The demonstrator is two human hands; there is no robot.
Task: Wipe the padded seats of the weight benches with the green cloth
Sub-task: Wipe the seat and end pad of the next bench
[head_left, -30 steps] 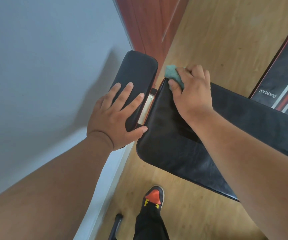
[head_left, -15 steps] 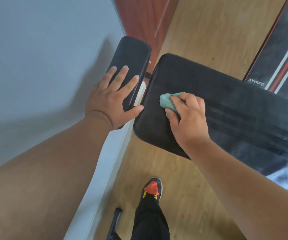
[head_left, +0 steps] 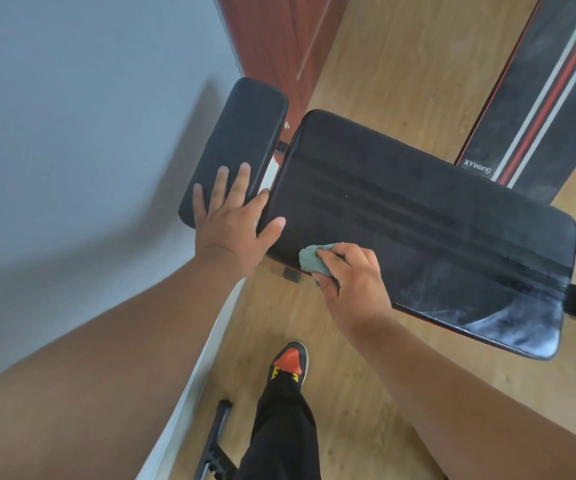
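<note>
A long black padded bench pad [head_left: 418, 220] stretches across the middle of the view, shiny and streaked toward its right end. Next to its left end sits a smaller black pad [head_left: 241, 133]. My right hand [head_left: 352, 285] grips the bunched green cloth [head_left: 314, 259] and holds it against the long pad's near edge, close to the left corner. My left hand [head_left: 234, 223] lies flat with spread fingers on the small pad, its thumb touching the long pad's left end.
A grey wall [head_left: 82, 133] with a white baseboard runs along the left. A second black bench with red and white stripes [head_left: 542, 95] lies at the upper right. My shoe [head_left: 290, 362] stands on the wooden floor below the pad, beside a black metal frame [head_left: 217, 441].
My right hand has dragged the cloth from the pad's far left corner toward me, across to the near edge. My left hand has stayed flat on the small pad.
</note>
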